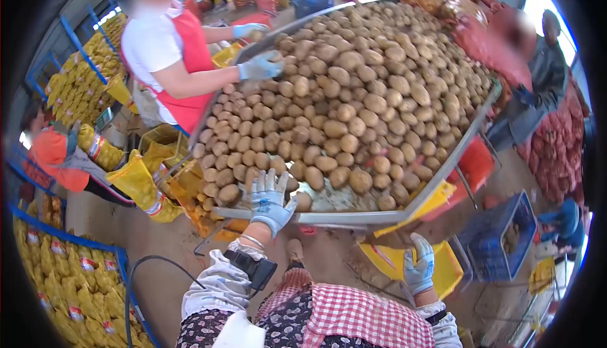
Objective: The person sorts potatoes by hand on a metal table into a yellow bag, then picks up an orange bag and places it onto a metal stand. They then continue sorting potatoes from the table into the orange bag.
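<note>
A large metal-rimmed sorting table (310, 219) holds a heap of brown potatoes (354, 95). My left hand (270, 204), in a white and light-blue glove, reaches over the near rim with its fingers stretched out against potatoes there. A single potato (303, 201) lies just right of its thumb. My right hand (419, 266), gloved the same way, is held off the table at the lower right, above a yellow crate (446, 269). Its thumb and fingers are apart, and nothing shows between them.
A co-worker in a red apron (193, 63) handles potatoes at the table's left side. Blue crate (499, 237) stands at right. Yellow net sacks (82, 285) are stacked at left; red sacks (553, 139) at right. Another person (537, 82) stands beyond the table's right side.
</note>
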`<action>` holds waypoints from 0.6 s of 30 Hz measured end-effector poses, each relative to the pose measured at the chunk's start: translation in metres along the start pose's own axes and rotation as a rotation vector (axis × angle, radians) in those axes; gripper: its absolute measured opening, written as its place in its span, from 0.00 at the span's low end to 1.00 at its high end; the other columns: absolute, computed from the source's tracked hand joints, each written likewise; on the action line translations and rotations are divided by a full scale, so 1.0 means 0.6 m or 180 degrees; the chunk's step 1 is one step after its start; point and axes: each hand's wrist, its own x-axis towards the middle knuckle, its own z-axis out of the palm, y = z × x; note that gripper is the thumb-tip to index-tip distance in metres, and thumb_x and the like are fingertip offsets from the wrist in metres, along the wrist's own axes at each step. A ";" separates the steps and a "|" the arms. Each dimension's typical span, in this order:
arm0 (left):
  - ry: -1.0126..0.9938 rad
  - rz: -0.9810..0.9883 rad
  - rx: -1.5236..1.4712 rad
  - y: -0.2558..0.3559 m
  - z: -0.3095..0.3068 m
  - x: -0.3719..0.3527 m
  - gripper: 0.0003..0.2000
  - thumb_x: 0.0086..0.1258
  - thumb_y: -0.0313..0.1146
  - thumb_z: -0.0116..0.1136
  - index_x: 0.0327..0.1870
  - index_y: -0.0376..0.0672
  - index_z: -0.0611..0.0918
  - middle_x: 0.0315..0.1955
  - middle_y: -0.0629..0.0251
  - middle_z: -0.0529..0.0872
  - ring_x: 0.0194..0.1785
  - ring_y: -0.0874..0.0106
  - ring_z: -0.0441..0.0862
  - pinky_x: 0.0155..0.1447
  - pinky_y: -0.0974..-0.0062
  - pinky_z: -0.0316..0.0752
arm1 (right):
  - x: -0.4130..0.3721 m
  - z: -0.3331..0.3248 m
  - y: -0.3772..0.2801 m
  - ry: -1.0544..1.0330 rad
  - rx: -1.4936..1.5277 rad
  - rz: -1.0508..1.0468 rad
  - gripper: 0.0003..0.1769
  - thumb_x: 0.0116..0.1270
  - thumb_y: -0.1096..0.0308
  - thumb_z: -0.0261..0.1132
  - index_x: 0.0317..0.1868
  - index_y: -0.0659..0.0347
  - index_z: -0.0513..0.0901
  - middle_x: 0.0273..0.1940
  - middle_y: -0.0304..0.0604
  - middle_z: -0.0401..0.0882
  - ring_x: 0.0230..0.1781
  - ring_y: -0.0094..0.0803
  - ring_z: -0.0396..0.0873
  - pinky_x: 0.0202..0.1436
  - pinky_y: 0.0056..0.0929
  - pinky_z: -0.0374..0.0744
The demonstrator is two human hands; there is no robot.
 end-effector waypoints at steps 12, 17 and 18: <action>-0.0448 0.0262 -0.1462 -0.105 0.107 0.126 0.41 0.58 0.52 0.58 0.71 0.40 0.61 0.71 0.45 0.55 0.75 0.47 0.49 0.74 0.44 0.41 | 0.370 0.212 -0.220 -0.1323 -0.2185 0.0191 0.36 0.57 0.50 0.65 0.64 0.58 0.71 0.59 0.51 0.74 0.59 0.42 0.73 0.70 0.41 0.59; -0.1119 0.0806 -0.2099 -0.117 0.068 0.104 0.34 0.59 0.50 0.57 0.66 0.44 0.69 0.72 0.46 0.53 0.76 0.45 0.45 0.76 0.48 0.37 | 0.396 0.213 -0.169 -0.1544 -0.2616 -0.0152 0.31 0.55 0.50 0.66 0.57 0.57 0.78 0.49 0.49 0.81 0.55 0.42 0.74 0.66 0.41 0.62; -0.1216 0.0758 -0.2344 -0.130 0.052 0.106 0.35 0.61 0.51 0.55 0.67 0.41 0.67 0.72 0.45 0.53 0.76 0.46 0.45 0.77 0.49 0.37 | 0.402 0.215 -0.150 -0.1335 -0.2405 -0.0171 0.30 0.57 0.50 0.65 0.57 0.56 0.78 0.48 0.48 0.82 0.55 0.42 0.74 0.66 0.41 0.63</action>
